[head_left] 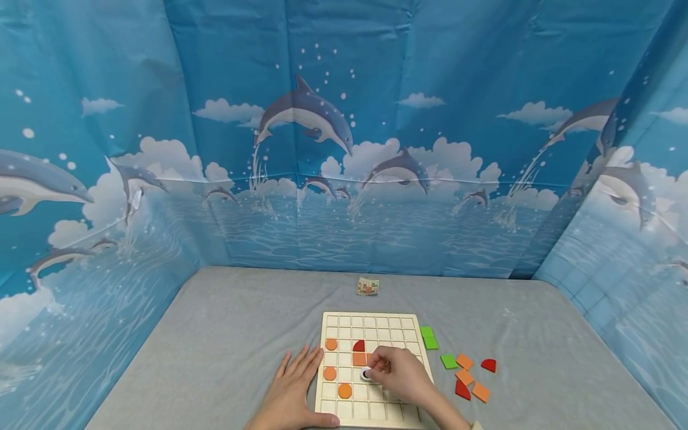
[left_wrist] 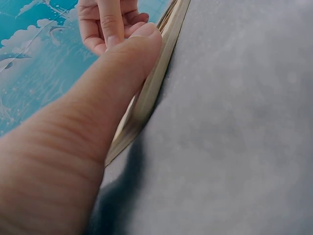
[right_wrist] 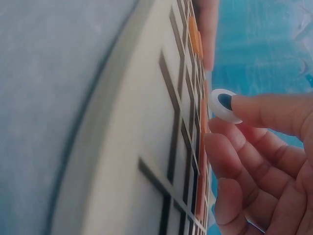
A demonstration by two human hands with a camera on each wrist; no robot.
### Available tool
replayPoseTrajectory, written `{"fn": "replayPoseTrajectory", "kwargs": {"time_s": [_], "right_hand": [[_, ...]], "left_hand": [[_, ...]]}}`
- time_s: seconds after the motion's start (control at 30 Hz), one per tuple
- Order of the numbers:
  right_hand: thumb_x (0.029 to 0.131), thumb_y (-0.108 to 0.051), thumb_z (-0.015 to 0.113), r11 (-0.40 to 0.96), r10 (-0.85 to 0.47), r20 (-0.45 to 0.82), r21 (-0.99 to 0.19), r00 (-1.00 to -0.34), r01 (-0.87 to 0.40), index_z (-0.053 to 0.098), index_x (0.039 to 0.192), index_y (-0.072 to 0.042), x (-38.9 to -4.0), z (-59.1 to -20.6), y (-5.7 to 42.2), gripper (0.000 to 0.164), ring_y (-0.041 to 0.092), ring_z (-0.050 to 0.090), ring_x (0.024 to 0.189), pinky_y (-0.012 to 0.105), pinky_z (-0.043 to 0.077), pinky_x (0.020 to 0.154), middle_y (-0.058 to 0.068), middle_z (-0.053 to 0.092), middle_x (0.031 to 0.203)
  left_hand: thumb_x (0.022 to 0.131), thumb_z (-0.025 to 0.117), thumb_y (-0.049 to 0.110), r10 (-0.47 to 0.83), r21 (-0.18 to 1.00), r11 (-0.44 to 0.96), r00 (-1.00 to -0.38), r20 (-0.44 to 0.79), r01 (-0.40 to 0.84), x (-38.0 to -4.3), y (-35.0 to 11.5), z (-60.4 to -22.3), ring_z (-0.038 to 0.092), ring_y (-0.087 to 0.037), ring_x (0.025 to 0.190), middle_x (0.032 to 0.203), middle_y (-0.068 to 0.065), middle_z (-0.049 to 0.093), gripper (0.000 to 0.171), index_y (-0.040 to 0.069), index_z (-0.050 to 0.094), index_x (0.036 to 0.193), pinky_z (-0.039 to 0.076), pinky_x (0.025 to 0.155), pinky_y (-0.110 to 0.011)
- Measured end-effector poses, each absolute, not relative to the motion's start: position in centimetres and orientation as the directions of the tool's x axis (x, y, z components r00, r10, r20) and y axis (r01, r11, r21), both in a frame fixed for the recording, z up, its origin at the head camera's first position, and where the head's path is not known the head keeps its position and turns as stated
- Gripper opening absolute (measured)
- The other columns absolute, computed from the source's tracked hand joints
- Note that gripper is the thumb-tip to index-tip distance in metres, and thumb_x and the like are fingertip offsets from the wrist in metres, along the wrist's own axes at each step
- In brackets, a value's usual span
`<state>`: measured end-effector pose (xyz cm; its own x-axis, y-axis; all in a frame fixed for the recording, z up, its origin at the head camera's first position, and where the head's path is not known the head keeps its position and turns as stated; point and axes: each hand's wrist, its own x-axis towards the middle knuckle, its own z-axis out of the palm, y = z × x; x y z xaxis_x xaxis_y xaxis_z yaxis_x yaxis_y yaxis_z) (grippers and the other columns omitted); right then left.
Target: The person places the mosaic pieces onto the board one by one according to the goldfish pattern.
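My right hand (head_left: 400, 373) pinches a white disc with a black dot (right_wrist: 225, 105) between thumb and fingers, close over the middle of the wooden grid board (head_left: 330, 408). My left hand (head_left: 290, 391) lies with straight fingers along the board's left side, its thumb (left_wrist: 132, 56) at the near left corner. Three orange discs (head_left: 345, 391) sit in cells toward the board's left. A red quarter-round piece (head_left: 359, 346) occupies a cell just above an orange square (head_left: 359, 359). More orange beside that square is partly hidden behind my right hand.
Right of the board lie loose green squares (head_left: 449, 361), orange squares (head_left: 481, 392) and red quarter-round pieces (head_left: 488, 365). Beyond the board's far edge is a small printed card (head_left: 368, 286). A grey cloth (head_left: 226, 334) covers the table, and a dolphin-print curtain (head_left: 333, 227) surrounds it.
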<state>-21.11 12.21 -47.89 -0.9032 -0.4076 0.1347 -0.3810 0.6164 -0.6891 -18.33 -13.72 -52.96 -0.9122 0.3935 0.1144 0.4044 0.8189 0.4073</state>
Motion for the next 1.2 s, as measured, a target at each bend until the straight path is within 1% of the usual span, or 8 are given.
{"fn": "replayPoseTrajectory", "kwargs": {"time_s": [0.47, 0.77, 0.97, 1.2], "right_hand": [[0.081, -0.017, 0.075, 0.638, -0.430, 0.140, -0.651, -0.892, -0.410, 0.063, 0.077, -0.022, -21.3, -48.1, 11.1, 0.014, 0.001, 0.043, 0.052, 0.023, 0.036, 0.049, -0.017, 0.053, 0.064], [0.079, -0.015, 0.077, 0.652, -0.421, 0.151, -0.636, -0.895, -0.414, 0.065, 0.077, -0.023, -21.3, -48.2, 10.9, 0.014, 0.001, 0.045, 0.054, 0.023, 0.037, 0.050, -0.018, 0.053, 0.064], [0.079, -0.013, 0.077, 0.656, -0.413, 0.159, -0.631, -0.897, -0.414, 0.068, 0.076, -0.021, -21.2, -48.2, 10.7, 0.012, 0.001, 0.045, 0.056, 0.023, 0.036, 0.050, -0.018, 0.053, 0.065], [0.079, -0.017, 0.077, 0.674, -0.405, 0.150, -0.618, -0.902, -0.405, 0.068, 0.077, -0.021, -21.4, -48.3, 10.6, 0.009, 0.001, 0.045, 0.056, 0.023, 0.037, 0.051, -0.018, 0.052, 0.064]], "left_hand": [[0.061, 0.056, 0.086, 0.397, 0.408, 0.815, -0.909, 0.126, 0.412, -18.3, -13.8, -53.0, 0.014, -0.025, 0.142, 0.154, -0.004, 0.026, 0.122, 0.009, 0.026, 0.151, 0.004, 0.109, -0.052], [0.061, 0.055, 0.087, 0.396, 0.399, 0.819, -0.909, 0.129, 0.413, -18.3, -13.8, -53.1, 0.014, -0.024, 0.142, 0.154, -0.004, 0.026, 0.123, 0.009, 0.026, 0.151, 0.003, 0.109, -0.051], [0.060, 0.057, 0.086, 0.391, 0.411, 0.815, -0.911, 0.133, 0.409, -18.3, -13.7, -53.0, 0.016, -0.025, 0.142, 0.153, -0.004, 0.027, 0.123, 0.009, 0.027, 0.151, 0.004, 0.109, -0.050], [0.060, 0.057, 0.086, 0.393, 0.415, 0.811, -0.909, 0.137, 0.413, -18.4, -13.7, -53.0, 0.015, -0.025, 0.142, 0.154, -0.004, 0.027, 0.123, 0.009, 0.026, 0.151, 0.004, 0.109, -0.052]]}}
